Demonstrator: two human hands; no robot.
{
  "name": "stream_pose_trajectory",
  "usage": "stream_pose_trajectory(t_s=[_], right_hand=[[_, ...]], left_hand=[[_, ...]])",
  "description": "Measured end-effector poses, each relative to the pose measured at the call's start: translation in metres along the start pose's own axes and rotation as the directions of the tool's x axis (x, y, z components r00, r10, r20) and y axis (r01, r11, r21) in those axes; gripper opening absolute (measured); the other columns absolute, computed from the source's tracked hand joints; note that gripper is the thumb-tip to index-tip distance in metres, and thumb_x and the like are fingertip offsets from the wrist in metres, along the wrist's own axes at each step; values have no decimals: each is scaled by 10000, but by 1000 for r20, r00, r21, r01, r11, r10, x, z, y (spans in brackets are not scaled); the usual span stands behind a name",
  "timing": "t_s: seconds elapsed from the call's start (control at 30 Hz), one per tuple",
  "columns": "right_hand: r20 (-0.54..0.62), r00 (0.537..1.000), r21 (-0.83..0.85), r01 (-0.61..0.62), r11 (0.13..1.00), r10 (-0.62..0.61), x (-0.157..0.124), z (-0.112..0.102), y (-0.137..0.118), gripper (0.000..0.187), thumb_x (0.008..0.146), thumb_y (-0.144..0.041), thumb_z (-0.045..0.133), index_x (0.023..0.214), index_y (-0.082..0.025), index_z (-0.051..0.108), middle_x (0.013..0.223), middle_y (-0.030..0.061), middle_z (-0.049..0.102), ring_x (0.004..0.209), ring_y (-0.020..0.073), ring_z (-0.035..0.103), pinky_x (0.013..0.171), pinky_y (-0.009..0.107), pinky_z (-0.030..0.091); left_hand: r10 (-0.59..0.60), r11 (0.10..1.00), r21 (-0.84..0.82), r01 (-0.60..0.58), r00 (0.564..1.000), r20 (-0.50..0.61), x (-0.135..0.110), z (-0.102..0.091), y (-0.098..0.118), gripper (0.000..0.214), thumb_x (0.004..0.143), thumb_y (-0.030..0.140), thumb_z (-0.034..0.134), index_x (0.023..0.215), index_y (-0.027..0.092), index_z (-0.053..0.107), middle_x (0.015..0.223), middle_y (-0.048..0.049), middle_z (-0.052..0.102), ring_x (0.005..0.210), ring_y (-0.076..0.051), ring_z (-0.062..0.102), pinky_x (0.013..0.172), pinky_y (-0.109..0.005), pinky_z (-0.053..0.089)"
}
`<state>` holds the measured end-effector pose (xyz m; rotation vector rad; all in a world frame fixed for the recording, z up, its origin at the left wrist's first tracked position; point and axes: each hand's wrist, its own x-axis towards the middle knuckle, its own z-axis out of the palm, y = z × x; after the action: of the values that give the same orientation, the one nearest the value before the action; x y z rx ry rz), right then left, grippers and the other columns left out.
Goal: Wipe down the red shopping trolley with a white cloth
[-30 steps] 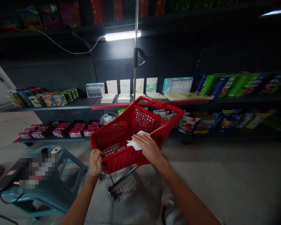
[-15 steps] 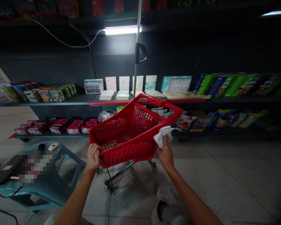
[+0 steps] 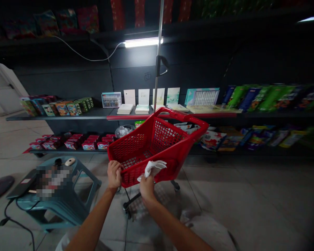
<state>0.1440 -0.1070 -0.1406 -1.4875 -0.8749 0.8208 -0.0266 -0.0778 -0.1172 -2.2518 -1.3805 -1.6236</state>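
Note:
A red plastic shopping cart (image 3: pixel 178 164) on dark metal legs with casters stands in front of me, its handle at the upper right. My left hand (image 3: pixel 114 174) is closed over the rim at the cart's near left corner. In my right hand (image 3: pixel 147 188) a crumpled white cloth (image 3: pixel 155 168) is gripped, held against the near side wall of the basket. The basket's inside shows only its red lattice walls and floor. The fingers under the cloth are partly hidden.
Behind the cart, a dark shelf (image 3: pixel 94 112) holds books, boxes and bagged snacks. A metal pole (image 3: pixel 159 38) with a black handle rises there. At left, a blue-green plastic stool (image 3: pixel 78 174) carries a dark device with a cable (image 3: pixel 21 223) hanging to the floor.
My right hand has moved the cloth left and down along the cart's side, from near the handle end toward the middle. My left hand keeps its hold on the corner. The view has shifted slightly.

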Motion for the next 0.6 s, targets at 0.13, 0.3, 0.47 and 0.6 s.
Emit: stream_pose_trajectory(t_s=[0.13, 0.3, 0.47, 0.6], right_hand=[[134, 979, 252, -186, 950, 156, -24, 7, -5, 143, 653, -294, 578, 767, -216, 615, 683, 24, 667, 675, 204, 621, 622, 277, 481], [385, 904, 576, -393, 717, 187, -31, 9, -28, 214, 527, -229, 639, 729, -211, 572, 620, -70, 568, 604, 124, 519, 594, 239, 459], [472, 857, 657, -499, 565, 209, -29, 8, -41, 274, 464, -155, 634, 698, -215, 505, 594, -88, 536, 580, 99, 498, 567, 223, 451], [557, 806, 622, -563, 544, 198, -30, 12, -39, 285, 488, -129, 597, 735, -225, 492, 661, -56, 620, 647, 146, 611, 598, 261, 523]], left_hand=[[3, 1000, 2, -3, 1000, 14, 1, -2, -7, 328, 954, 243, 359, 722, 228, 591, 780, -84, 619, 852, -262, 531, 833, -454, 438], [-16, 1000, 21, 15, 999, 33, 2, -1, -8, 325, 947, 251, 350, 707, 239, 569, 767, -86, 609, 852, -265, 534, 835, -460, 441], [9, 999, 53, -11, 999, 40, 4, -4, -12, 319, 954, 257, 340, 715, 241, 551, 763, -84, 603, 844, -266, 534, 840, -460, 440], [70, 995, 60, -75, 994, 81, 7, -9, -17, 314, 964, 252, 338, 734, 236, 552, 759, -77, 597, 833, -260, 534, 847, -453, 441]])
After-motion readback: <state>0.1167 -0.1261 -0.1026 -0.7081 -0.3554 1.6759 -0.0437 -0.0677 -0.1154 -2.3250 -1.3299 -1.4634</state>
